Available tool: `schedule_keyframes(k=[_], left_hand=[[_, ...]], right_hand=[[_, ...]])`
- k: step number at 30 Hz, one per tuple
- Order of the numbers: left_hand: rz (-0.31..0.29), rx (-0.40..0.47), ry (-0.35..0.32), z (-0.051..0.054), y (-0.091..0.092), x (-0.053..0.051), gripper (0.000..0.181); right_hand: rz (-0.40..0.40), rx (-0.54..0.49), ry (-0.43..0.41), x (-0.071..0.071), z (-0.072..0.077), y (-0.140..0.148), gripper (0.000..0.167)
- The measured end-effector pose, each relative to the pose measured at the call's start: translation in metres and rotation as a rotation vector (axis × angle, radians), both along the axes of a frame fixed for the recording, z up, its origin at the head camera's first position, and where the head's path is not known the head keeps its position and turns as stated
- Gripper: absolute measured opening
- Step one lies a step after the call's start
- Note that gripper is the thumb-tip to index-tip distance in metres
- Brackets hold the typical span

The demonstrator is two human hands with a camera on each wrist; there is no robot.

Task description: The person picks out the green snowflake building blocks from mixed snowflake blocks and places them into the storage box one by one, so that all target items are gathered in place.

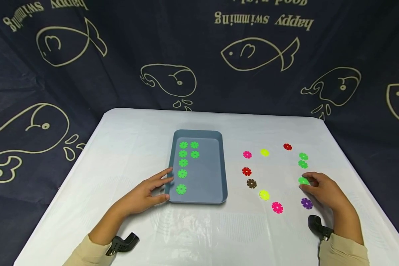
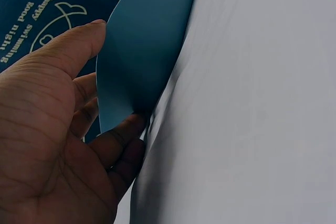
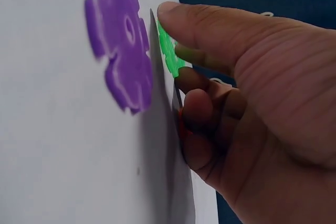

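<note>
A shallow grey-blue tray (image 1: 206, 170) lies on the table with several green notched discs (image 1: 183, 162) in two columns on its left side. My left hand (image 1: 144, 195) rests with spread fingers at the tray's left edge; in the left wrist view the thumb and fingers (image 2: 123, 137) lie along the tray wall (image 2: 144, 40). Over at the right, my right hand (image 1: 326, 188) has its thumb and forefinger on either side of a green disc (image 1: 303, 180), with a gap between them. A purple disc (image 3: 123, 40) lies just nearer than that hand.
Loose discs lie right of the tray: pink (image 1: 247, 154), yellow (image 1: 264, 152), red (image 1: 287, 147), brown (image 1: 251, 183), and two green ones (image 1: 303, 160) beyond the right hand. A dark cloth with fish drawings (image 1: 259, 92) hangs behind the white table (image 1: 126, 147).
</note>
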State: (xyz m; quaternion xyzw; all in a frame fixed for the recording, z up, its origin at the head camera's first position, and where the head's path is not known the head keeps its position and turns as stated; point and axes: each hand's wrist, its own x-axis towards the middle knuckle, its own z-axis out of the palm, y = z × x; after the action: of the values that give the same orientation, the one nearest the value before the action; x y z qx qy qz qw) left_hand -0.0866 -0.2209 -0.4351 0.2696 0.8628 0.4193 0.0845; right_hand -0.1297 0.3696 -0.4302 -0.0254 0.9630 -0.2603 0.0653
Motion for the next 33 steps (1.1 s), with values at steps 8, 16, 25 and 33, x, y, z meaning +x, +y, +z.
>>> schedule_keyframes(k=[8,16,25,33], left_hand=[[-0.004,-0.003,-0.010,-0.0024,0.0004,0.0007,0.067],[0.000,-0.001,0.002,-0.0019,0.0002,0.0003,0.067],[-0.002,0.000,0.005,-0.0015,-0.0003,-0.0005,0.066],[-0.006,-0.004,0.013,-0.0002,-0.0002,-0.0002,0.066]], right_hand=[[0.019,0.028,0.042,0.0009,-0.0015,-0.0015,0.043],[0.014,0.021,0.041,0.0006,-0.0007,-0.0034,0.036],[0.036,0.034,0.117,-0.0002,-0.0037,-0.0036,0.031],[0.047,0.052,0.178,0.0000,-0.0035,-0.0044,0.028]])
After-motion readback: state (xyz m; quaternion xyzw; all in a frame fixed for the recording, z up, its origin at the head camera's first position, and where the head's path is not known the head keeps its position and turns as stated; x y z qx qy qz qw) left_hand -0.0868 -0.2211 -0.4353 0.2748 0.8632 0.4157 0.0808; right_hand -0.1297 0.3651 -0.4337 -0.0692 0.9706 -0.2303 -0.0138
